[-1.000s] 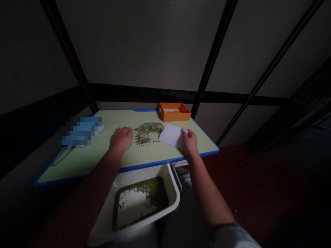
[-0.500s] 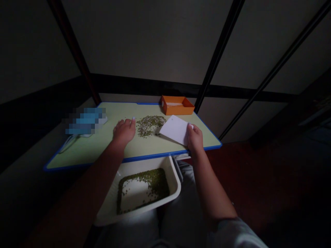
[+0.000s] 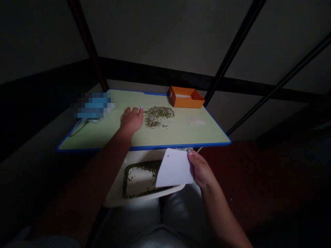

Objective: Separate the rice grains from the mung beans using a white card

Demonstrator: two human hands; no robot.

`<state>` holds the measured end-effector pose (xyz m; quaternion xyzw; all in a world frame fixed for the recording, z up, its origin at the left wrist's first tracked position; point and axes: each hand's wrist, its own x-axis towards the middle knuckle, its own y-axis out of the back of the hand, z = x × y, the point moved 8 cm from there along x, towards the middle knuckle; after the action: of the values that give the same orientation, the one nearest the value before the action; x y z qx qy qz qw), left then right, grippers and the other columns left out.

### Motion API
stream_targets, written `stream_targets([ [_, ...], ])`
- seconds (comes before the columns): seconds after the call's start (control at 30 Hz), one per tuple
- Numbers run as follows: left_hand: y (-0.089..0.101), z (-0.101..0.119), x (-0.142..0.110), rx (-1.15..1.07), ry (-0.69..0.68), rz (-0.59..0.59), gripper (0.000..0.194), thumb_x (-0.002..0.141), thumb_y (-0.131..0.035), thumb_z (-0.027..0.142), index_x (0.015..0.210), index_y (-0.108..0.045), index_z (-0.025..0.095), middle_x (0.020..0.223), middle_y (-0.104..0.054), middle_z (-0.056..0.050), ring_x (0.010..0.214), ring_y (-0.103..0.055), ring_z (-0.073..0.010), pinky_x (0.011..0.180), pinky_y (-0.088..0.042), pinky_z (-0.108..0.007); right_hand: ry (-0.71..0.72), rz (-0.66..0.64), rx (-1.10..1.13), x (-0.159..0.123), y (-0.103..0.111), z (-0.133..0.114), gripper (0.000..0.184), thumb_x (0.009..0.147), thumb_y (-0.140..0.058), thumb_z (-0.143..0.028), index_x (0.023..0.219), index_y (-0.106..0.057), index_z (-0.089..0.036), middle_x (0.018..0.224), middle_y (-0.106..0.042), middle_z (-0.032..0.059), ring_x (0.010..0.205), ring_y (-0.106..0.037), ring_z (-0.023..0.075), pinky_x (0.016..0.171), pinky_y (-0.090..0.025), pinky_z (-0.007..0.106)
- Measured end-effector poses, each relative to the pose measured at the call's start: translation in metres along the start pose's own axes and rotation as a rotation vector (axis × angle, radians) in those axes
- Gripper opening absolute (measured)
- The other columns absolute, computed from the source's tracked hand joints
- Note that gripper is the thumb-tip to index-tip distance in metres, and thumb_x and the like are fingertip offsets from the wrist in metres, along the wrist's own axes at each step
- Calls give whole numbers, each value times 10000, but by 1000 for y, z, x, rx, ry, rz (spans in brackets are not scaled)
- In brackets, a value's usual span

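Note:
My right hand [image 3: 201,167] grips the right edge of a flat white scraper [image 3: 176,168] with a small hole near one corner. The scraper is held over the right part of a cream-coloured basin [image 3: 124,200] below the table's near edge, covering some of it. Small green beans [image 3: 126,182], like mung beans, lie in the basin. My left hand [image 3: 132,119] rests on the tabletop with its fingers apart, just left of a spread of green beans mixed with pale grains [image 3: 159,115]. A thin patch of pale grains [image 3: 196,120] lies at the right.
An orange open box [image 3: 187,100] with whitish contents stands at the table's back right. A blurred-out blue thing [image 3: 95,106] with a cable lies at the left. The pale green table [image 3: 113,137] has a blue edge. Panelled walls rise behind it.
My right hand has brought the scraper from above the table down and towards me, over the basin. The patch of pale grains at the right now shows. My left hand stays beside the beans.

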<state>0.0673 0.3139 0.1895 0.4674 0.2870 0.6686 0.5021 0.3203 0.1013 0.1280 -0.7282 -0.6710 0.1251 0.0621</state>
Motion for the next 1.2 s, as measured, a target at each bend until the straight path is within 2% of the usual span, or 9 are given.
stream_targets([
  [0.2, 7, 3, -3, 9, 41, 55, 386, 956, -632, 404, 1284, -583, 206, 1424, -539, -99, 1283, -531, -307, 1061, -432, -581, 60, -24, -83, -1, -18, -2, 430, 759, -674, -606, 707, -454, -240, 598, -466, -55, 542, -430, 122, 543, -359, 245],
  [0.37, 8, 3, -4, 3, 54, 50, 389, 957, -631, 407, 1288, -581, 208, 1436, -530, -100, 1293, -522, -310, 1068, -424, -585, 77, -160, -210, -2, -24, -7, 497, 741, -673, -667, 650, -449, -233, 590, -383, -66, 540, -317, 104, 517, -272, 240],
  [0.57, 11, 5, -6, 8, 69, 38, 399, 955, -633, 406, 1297, -575, 209, 1445, -521, -101, 1299, -516, -314, 1070, -421, -589, 92, -377, -363, 14, -27, -11, 554, 712, -637, -758, 672, -488, -226, 583, -403, -72, 540, -344, 102, 510, -276, 231],
  [0.83, 13, 5, -9, 72, 63, 45, 373, 957, -634, 394, 1275, -587, 205, 1406, -551, -97, 1251, -555, -297, 1035, -463, -562, 159, -680, -553, 33, -54, -25, 536, 786, -581, -739, 678, -505, -220, 619, -434, -63, 591, -390, 111, 543, -313, 232],
  [0.93, 16, 4, -10, 95, 60, 68, 369, 958, -633, 390, 1274, -586, 206, 1409, -548, -97, 1248, -557, -295, 1031, -468, -558, 231, -713, -609, 35, -58, -29, 536, 825, -529, -746, 708, -485, -225, 677, -455, -48, 656, -418, 125, 609, -337, 252],
  [1.03, 20, 2, -9, 111, 65, 101, 364, 959, -632, 385, 1275, -586, 208, 1409, -548, -98, 1244, -560, -293, 1027, -473, -552, 306, -704, -642, 33, -58, -27, 504, 906, -403, -721, 751, -418, -242, 700, -415, -47, 656, -387, 131, 614, -334, 261],
  [1.13, 19, -2, -7, 128, 65, 118, 348, 961, -631, 382, 1260, -595, 209, 1401, -555, -96, 1238, -564, -288, 1025, -477, -546, 381, -681, -733, 32, -56, -22, 360, 985, -355, -571, 822, -394, -252, 724, -432, -34, 676, -409, 149, 625, -322, 279],
  [1.2, 18, -4, -5, 143, 63, 117, 336, 961, -632, 377, 1249, -601, 208, 1385, -567, -94, 1223, -575, -282, 1016, -486, -538, 404, -715, -810, 30, -56, -19, 258, 997, -366, -479, 872, -400, -256, 742, -455, -26, 690, -428, 156, 628, -320, 286],
])
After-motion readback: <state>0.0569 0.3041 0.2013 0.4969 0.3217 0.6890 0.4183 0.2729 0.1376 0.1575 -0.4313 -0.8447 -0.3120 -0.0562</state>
